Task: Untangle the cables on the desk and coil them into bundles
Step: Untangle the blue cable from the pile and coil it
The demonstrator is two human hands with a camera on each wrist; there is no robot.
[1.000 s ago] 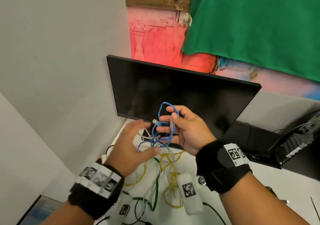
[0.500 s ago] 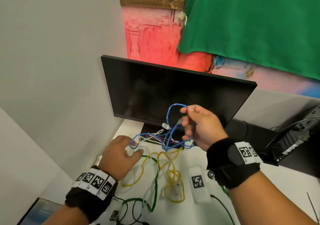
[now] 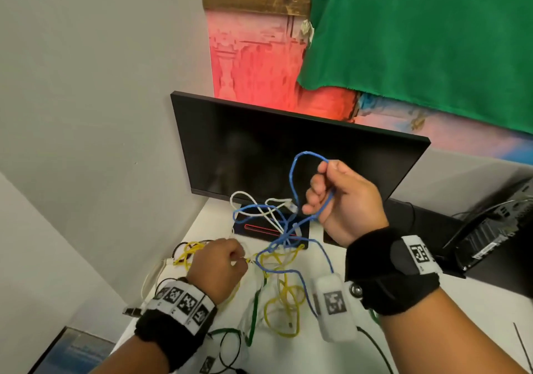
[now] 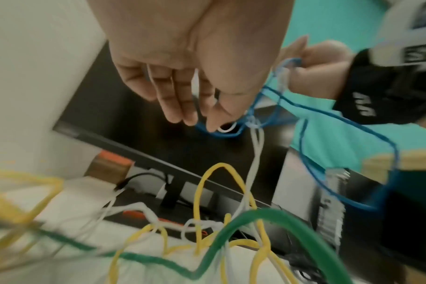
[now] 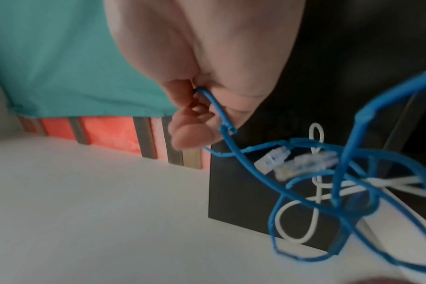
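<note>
Right hand lifts the blue cable out of the tangle, left hand low among the yellow loops

The right hand (image 3: pixel 343 200) is raised before the black monitor (image 3: pixel 274 148), its fingers (image 5: pixel 190 134) curled round the blue cable (image 3: pixel 294 172), which arches above the fist and trails down into a knot with the white cable (image 3: pixel 253 200); clear plug ends (image 5: pixel 270 159) hang in that knot. The left hand (image 3: pixel 216 267) sits low over the white desk (image 3: pixel 476 316), fingers bent at a thin white strand; whether it truly pinches it I cannot tell. Yellow cable (image 3: pixel 284 310) and green cable (image 3: pixel 253 316) lie looped on the desk below. Both wristbands (image 3: pixel 418 254) carry square black-and-white code markers; their small print is unreadable. Green cloth (image 3: pixel 418 33) hangs behind.
</note>
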